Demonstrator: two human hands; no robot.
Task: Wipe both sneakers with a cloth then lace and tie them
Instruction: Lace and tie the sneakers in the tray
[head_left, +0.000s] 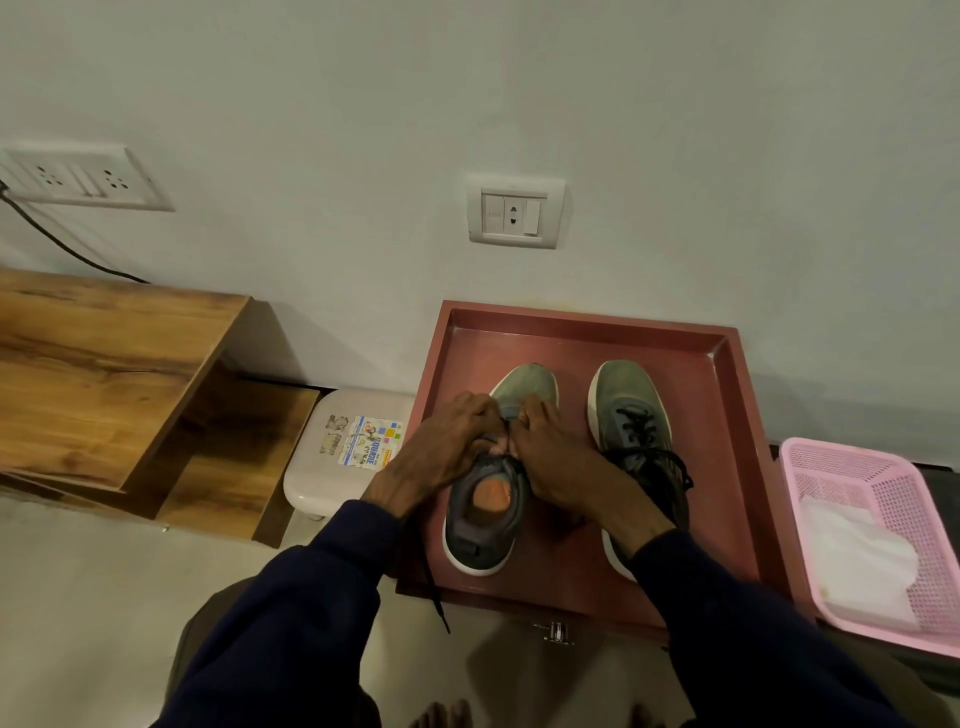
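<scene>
Grey sneaker (470, 540) lies beneath left hand (441, 447) and right hand (561, 457), both pinching its black lace (434, 592).

Red tray (587, 325) on floor (104, 597), left sneaker (480, 540) and right sneaker (623, 395) upon it, pink basket (841, 462) beside

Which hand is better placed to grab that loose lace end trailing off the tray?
Left hand: the lace end trails down its side of the sneaker; the right hand is on the far side.

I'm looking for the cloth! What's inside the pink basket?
A crumpled white cloth lies inside the pink basket. Anything beneath the cloth is covered and cannot be seen.
</scene>
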